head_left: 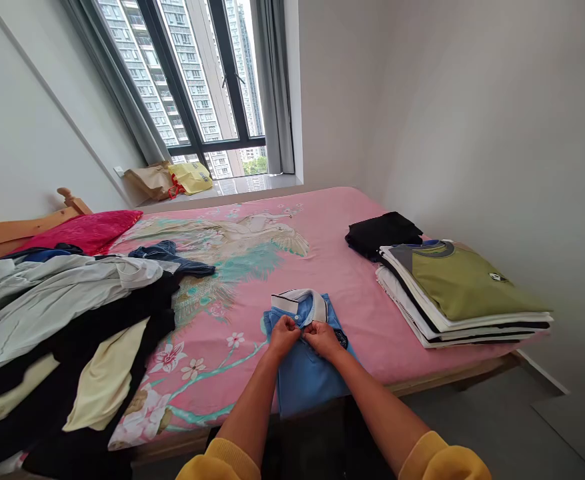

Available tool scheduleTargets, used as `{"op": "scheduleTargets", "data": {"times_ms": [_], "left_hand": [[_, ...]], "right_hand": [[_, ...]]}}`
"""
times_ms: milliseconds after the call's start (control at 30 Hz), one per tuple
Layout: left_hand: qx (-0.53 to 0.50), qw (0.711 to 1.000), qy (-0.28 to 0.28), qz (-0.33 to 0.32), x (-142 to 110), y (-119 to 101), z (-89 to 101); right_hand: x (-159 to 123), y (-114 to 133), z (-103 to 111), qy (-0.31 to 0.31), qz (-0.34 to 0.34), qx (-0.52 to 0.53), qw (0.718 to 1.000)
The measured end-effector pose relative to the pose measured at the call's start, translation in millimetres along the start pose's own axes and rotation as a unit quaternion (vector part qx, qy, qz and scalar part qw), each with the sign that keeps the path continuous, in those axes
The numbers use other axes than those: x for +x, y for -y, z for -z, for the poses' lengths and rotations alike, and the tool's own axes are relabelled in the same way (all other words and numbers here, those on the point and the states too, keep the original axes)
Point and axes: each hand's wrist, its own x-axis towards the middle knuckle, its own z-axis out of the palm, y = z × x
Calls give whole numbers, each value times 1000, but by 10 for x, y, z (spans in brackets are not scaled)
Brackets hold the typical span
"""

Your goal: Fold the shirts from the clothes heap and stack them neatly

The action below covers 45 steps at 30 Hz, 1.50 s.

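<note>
A blue polo shirt with a white, dark-edged collar lies folded at the front edge of the bed, collar away from me. Just below the collar, my left hand pinches the left side of the button placket. Close beside it, my right hand pinches the placket's other side, with the fingertips of both hands nearly meeting. A small button shows above them; whether a button is between my fingers is hidden. Part of a dark patch on the shirt's chest appears beside my right hand.
On the right stands a stack of folded shirts, an olive one on top, with folded black clothing behind it. Loose clothes are heaped on the left near a red pillow. All lie on a pink flowered bedsheet.
</note>
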Motion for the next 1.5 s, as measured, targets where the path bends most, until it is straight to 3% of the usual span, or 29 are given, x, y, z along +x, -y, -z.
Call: {"op": "scheduleTargets", "data": {"times_ms": [167, 300, 433, 600, 800, 1000, 1233, 1500], "left_hand": [[5, 999, -7, -37, -79, 1, -30], [13, 998, -23, -65, -156, -13, -65], [24, 996, -50, -66, -187, -24, -99], [26, 996, -64, -60, -194, -21, -111], [30, 994, -83, -63, -71, -94, -56], [67, 994, -73, -46, 106, -209, -66], [60, 995, -77, -11, 160, -111, -58], [14, 998, -59, -20, 123, -47, -26]], "right_hand": [[66, 4, 6, 83, -48, 36, 995], [83, 16, 28, 107, -64, 60, 990], [77, 43, 35, 71, -68, 68, 993], [91, 99, -7, -24, -61, 47, 997], [120, 201, -38, -101, -14, -22, 995], [191, 268, -31, -103, 39, -84, 990], [192, 124, -64, -73, 84, -62, 992], [264, -33, -137, -104, 61, -2, 993]]}}
